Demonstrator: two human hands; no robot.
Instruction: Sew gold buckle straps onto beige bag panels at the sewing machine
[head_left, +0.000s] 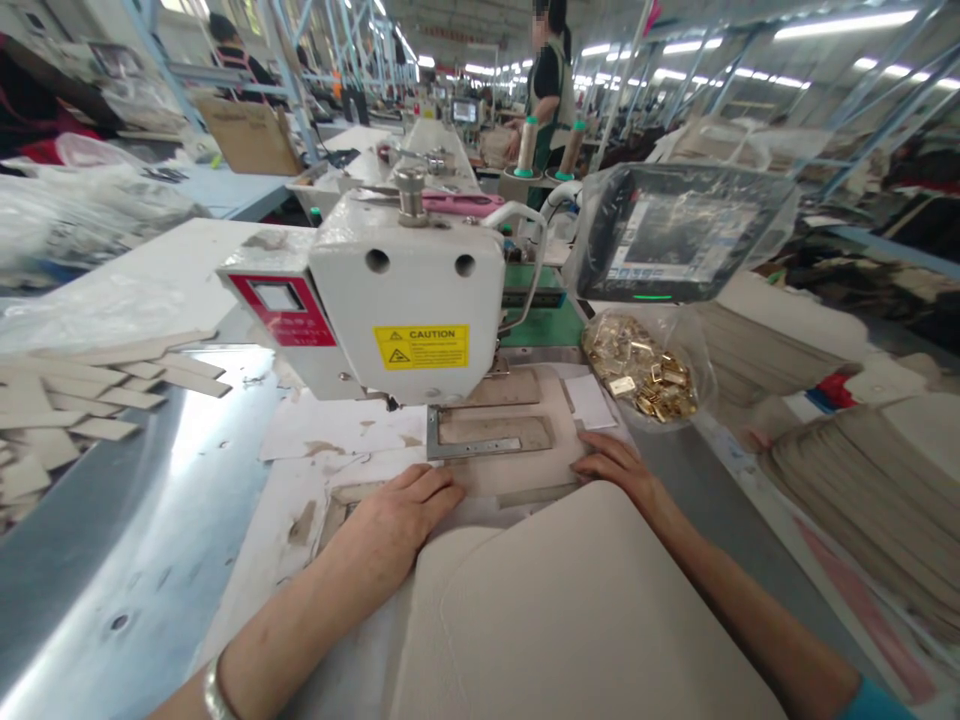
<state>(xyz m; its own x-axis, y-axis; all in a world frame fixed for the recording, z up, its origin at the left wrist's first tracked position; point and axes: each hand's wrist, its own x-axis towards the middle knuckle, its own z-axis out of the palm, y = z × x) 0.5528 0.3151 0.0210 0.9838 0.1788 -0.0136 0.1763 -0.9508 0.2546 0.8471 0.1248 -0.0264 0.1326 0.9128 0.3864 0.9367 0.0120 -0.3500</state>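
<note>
My left hand (pixel 401 515) lies flat just below the middle of the frame, fingers together and nearly straight, palm down on the beige panel (pixel 570 610), closed around nothing. It presses there, I judge, to keep the piece from sliding on the slick bed. My right hand (pixel 619 465) sits a little right of centre, fingers loosely spread and lightly curled, the tips resting on the panel's far edge beside the metal clamp frame (pixel 480 440); it grips nothing either, only steadies. The panel itself fills the lower middle of the frame, its rounded corner toward me and its far edge pushed up under the frame, where a tan strip (pixel 495 430) shows inside the opening. Two hands at opposite sides keep that edge square to the frame, as far as I can judge. Above them, in the centre, hangs the white sewing machine head (pixel 409 295) with its yellow caution label (pixel 421 346). To the right of centre, near my right hand, lies a clear bag of gold-coloured metal fittings (pixel 641 372), probably kept within easy reach. A plastic-covered screen (pixel 675 235) stands in the upper right. At the left edge, cut beige strips (pixel 82 390) are stacked on the shiny metal table (pixel 150 520), well apart from my hands. Another person (pixel 551 85) stands far off at the top centre.
</note>
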